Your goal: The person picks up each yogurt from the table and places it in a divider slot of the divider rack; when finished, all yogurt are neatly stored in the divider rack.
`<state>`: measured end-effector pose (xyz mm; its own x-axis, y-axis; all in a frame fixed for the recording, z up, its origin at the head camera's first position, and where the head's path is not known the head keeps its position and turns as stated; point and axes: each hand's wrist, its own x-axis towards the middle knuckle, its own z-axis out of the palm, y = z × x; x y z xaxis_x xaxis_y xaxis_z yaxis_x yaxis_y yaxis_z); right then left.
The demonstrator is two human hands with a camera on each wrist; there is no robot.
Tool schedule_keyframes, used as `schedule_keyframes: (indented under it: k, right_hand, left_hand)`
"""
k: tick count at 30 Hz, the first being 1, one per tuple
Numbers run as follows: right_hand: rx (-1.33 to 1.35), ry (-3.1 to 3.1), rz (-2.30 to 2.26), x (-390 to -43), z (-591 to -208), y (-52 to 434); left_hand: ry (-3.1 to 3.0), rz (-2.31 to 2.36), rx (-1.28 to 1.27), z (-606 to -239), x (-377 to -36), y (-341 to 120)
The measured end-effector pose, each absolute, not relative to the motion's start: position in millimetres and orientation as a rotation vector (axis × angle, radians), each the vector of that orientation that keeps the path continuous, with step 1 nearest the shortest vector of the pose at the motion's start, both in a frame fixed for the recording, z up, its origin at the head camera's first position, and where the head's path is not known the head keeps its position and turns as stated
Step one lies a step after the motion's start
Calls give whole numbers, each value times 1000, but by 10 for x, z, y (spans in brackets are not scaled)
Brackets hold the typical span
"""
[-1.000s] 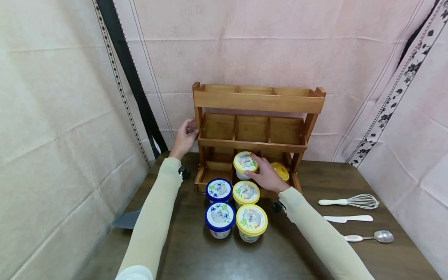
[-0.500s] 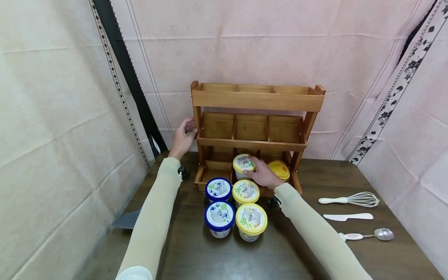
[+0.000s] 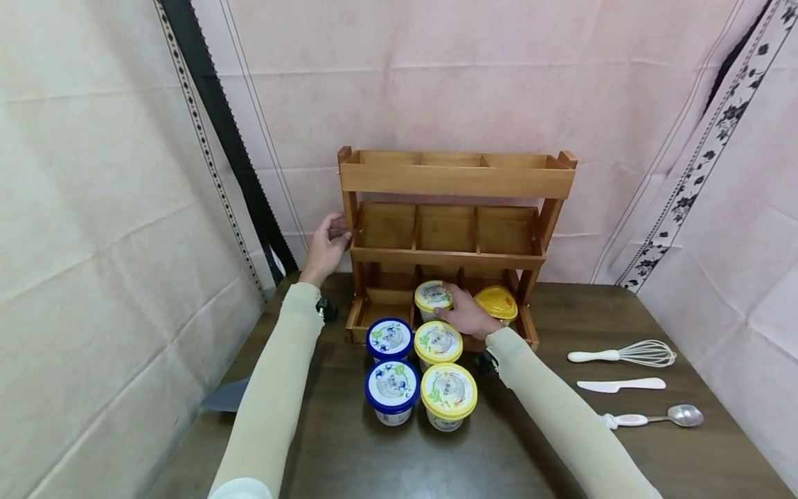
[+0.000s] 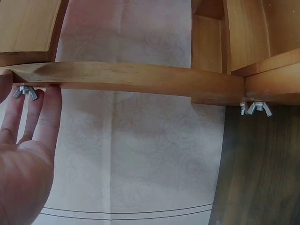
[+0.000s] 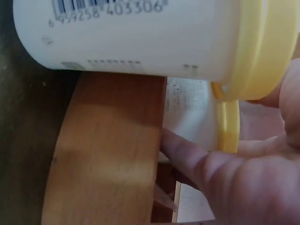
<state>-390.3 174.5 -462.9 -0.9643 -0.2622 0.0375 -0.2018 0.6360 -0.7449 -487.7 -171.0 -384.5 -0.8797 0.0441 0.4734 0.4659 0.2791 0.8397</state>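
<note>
Here, the right hand (image 3: 469, 313) curls round a yellow-lidded tub (image 3: 433, 298) sitting in the middle bay of the rack's (image 3: 458, 181) bottom shelf, fingers at the lid's far rim and down its side, while the left hand (image 3: 325, 244) rests with straight fingers against the rack's left post. The tub looks light and stiff, a smooth plastic cup likely to slip if squeezed low; the lid's rim, seen up close from the right wrist (image 5: 255, 51), seems the surest hold. A second yellow tub (image 3: 497, 303) sits in the right bay; four more stand in a square on the table (image 3: 349, 450) just before the rack's front edge. A whisk (image 3: 623, 355), knife (image 3: 620, 384) and spoon (image 3: 654, 418) lie near the table's right edge. Pale cloth drapes the walls behind.
</note>
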Motion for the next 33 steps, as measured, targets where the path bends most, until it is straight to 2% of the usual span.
schedule_keyframes:
  k: [21, 33]
  right_hand:
    - [-451, 2891, -1299, -3694, -4463, 1771]
    - [-566, 2887, -1388, -3411, -4401, 1925]
  left_hand:
    - [-2183, -1640, -452, -3844, -4879, -1731]
    - [-2154, -1624, -474, -3832, -4882, -1704]
